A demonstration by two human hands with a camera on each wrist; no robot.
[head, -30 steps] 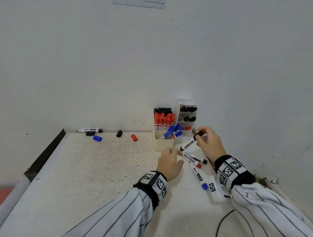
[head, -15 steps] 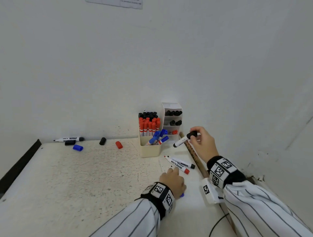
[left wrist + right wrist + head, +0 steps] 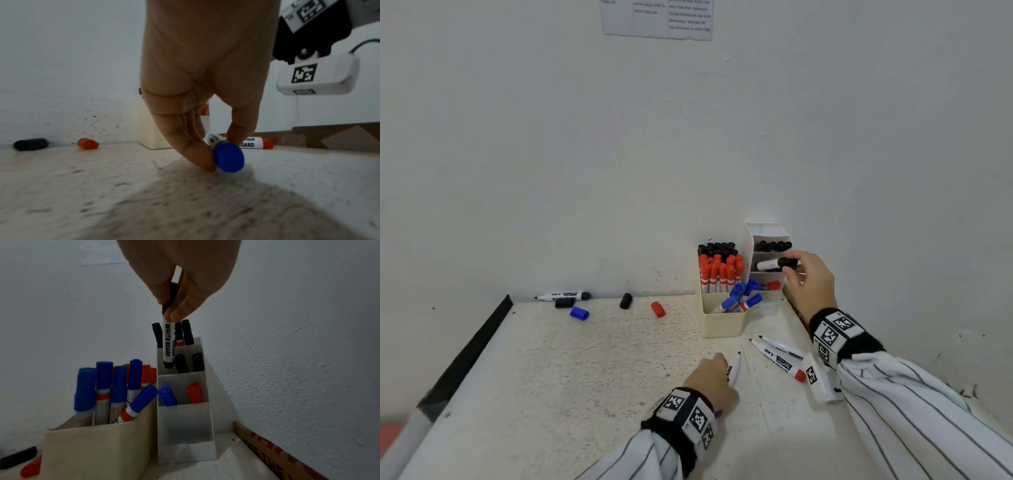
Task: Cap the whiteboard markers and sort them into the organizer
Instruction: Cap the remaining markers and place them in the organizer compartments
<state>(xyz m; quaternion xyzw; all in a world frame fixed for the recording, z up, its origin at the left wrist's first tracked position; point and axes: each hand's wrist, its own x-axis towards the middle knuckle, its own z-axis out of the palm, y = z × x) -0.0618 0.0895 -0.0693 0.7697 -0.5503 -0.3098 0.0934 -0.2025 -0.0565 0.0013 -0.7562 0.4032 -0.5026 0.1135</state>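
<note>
Head view, right hand: the right hand has travelled from above the worktop up to the white stepped plastic organizer; it pinches the black cap end of a capped black-and-white whiteboard marker, which now lies across the organizer's second tier from the top.
Head view, left hand: the left hand has drawn back from the organizer toward the person and now pinches an uncapped white marker with a blue end low on the speckled pale worktop.
Head view, still loose: in front of the organizer lie an uncapped red-ended marker and a second uncapped marker; well left of it, along the wall, sit a black marker, a blue cap, a black cap and a red cap.
Left wrist view: thumb and fingers close on the marker just behind its round blue end, close to the worktop.
Right wrist view: fingertips grip the marker at its cap; its lower end has entered the tier that holds other black markers.
Meaning: one black marker looks nearly sorted; the blue one probably comes next and needs the blue cap.
</note>
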